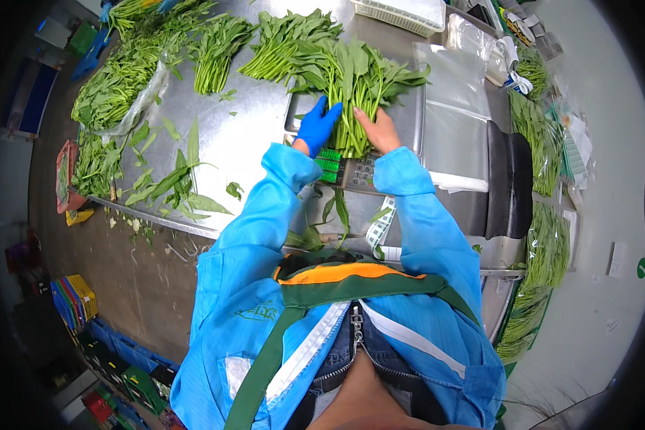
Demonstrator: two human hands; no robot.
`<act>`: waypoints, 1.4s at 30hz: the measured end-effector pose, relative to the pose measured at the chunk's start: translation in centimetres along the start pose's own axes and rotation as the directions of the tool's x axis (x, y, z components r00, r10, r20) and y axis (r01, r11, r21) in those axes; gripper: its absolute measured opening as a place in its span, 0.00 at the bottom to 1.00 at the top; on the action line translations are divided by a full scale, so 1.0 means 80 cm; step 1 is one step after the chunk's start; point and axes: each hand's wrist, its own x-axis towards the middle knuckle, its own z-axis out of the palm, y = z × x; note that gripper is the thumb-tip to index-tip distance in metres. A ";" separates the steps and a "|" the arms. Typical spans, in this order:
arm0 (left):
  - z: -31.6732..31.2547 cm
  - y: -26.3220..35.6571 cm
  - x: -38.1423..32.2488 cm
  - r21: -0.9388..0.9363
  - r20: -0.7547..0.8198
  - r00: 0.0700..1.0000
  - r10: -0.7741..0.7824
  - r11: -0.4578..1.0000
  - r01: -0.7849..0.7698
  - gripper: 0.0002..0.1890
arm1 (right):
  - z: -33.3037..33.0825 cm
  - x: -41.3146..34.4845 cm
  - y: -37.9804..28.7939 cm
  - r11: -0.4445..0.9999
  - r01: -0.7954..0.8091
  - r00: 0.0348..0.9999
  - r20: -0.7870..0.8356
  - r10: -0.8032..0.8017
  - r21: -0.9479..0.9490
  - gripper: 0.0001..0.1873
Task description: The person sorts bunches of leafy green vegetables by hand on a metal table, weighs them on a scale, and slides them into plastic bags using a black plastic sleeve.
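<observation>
A bunch of leafy greens that looks like water spinach (355,102) lies over the metal pan of a digital scale (411,115), its cut stems towards me. My left hand (320,124), in a blue glove, grips the stems from the left. From the right, my bare right hand (379,130) holds the same stems, thumb on top. Below the stem ends, the scale's green display (329,165) and keypad (363,171) are partly covered. Another bunch (287,51) touches the leaves just beyond, and a third (220,54) lies farther left on the steel table (247,118).
Clear plastic bags (454,118) are stacked right of the scale, beside a black curved object (508,180). A white basket (400,16) stands at the back. Heaped greens (113,97) fill the left end, where another person's blue-gloved hand (166,5) shows. Bagged greens (543,252) line the right.
</observation>
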 end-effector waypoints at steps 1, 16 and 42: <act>-0.007 0.021 -0.014 -0.097 -0.012 0.999 -0.050 0.994 0.049 0.37 | -0.011 0.000 0.009 0.997 -0.030 0.999 0.014 0.031 -0.065 0.34; -0.183 -0.046 -0.194 -0.378 -0.130 0.909 -0.396 0.867 0.324 0.18 | -0.403 -0.257 0.271 0.448 -0.668 0.742 -0.581 0.336 -0.594 0.35; -0.086 0.020 0.004 0.057 0.247 0.946 -0.211 0.978 0.203 0.22 | -0.041 -0.002 0.005 0.962 -0.252 0.961 0.144 0.236 0.102 0.21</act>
